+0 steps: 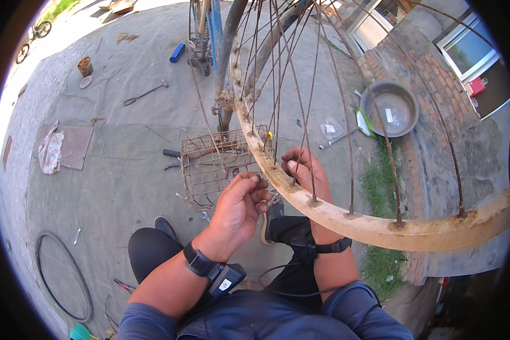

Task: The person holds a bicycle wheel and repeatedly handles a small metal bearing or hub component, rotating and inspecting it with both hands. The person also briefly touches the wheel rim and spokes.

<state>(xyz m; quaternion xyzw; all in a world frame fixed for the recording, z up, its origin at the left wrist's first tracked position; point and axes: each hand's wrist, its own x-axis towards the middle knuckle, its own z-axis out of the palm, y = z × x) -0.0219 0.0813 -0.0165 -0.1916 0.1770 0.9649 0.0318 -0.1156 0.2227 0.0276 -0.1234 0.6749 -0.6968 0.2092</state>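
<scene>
A rusty bicycle wheel rim with brown spokes curves across the view, its tyre off. My left hand is just left of the rim, fingers curled with their tips near the thumb; whether they hold something small cannot be told. Behind the spokes, on the rim's other side, my right hand has bent fingers close to the rim, its grip partly hidden. The bicycle's fork rises beyond. Below it a rusty wire basket and a handlebar grip rest at ground level.
A tyre and a wrench lie at left on the ground. Farther off are a rusty can, a metal tool with a looped handle and a blue object. A grey basin stands by the brick wall.
</scene>
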